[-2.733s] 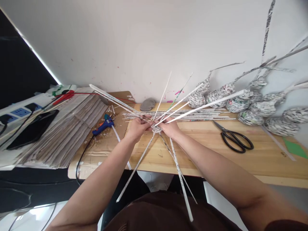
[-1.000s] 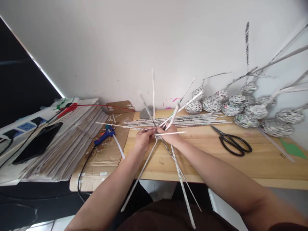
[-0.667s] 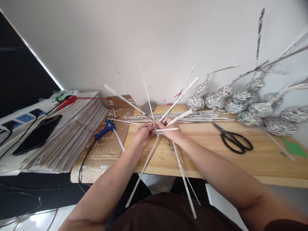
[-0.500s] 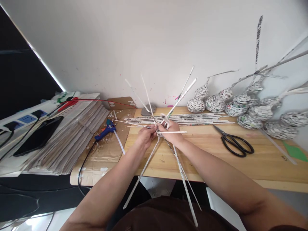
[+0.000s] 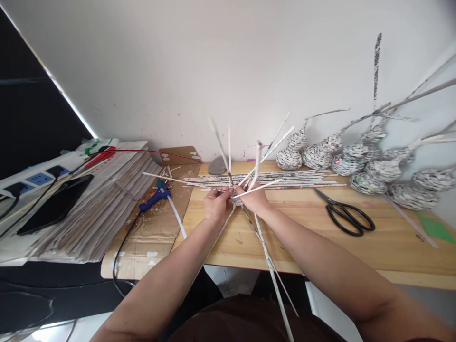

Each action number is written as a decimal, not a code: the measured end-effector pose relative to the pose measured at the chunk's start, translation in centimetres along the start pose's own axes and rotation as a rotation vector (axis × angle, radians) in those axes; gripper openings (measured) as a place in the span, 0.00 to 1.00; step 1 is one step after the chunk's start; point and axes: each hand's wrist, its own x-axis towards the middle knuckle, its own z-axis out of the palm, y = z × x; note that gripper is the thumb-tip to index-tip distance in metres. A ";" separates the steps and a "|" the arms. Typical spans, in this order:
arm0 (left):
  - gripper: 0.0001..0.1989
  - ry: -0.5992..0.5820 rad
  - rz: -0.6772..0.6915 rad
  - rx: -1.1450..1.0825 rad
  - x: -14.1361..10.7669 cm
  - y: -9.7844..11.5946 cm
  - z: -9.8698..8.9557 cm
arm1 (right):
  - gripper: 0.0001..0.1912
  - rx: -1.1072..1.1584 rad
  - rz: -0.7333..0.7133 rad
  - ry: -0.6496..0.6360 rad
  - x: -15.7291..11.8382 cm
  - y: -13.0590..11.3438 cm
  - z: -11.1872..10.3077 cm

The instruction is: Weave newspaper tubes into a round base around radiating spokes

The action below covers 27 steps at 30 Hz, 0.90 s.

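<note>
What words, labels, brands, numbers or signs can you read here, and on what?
None can be read for certain.
Tall strip: dark print, too blurred.
Woven shapes: specks, too small.
Paper sticks: marks, too small.
Table: a small eight-like shape at right; cannot tell if it is a number.

Two hands are showing, one left hand (image 5: 216, 204) and one right hand (image 5: 253, 197), holding one small woven piece (image 5: 238, 201). At least nine paper rods (image 5: 272, 275) are sticking out from it. Lying about are at least five woven gourd shapes (image 5: 289, 156), partly overlapping, one pair of scissors (image 5: 334, 203), one glue gun (image 5: 156, 196), one phone (image 5: 55, 204), one gray stone (image 5: 217, 166) and one power strip (image 5: 39, 178).
</note>
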 end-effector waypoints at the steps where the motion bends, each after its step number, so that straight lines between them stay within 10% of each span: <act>1: 0.17 0.010 0.023 0.007 -0.1 -0.1 0.1 | 0.12 0.019 0.018 0.003 0.0 0.0 0.0; 27: 0.06 -0.071 0.283 0.529 1.0 1.0 -2.1 | 0.06 0.456 0.262 -0.100 0.3 0.3 0.5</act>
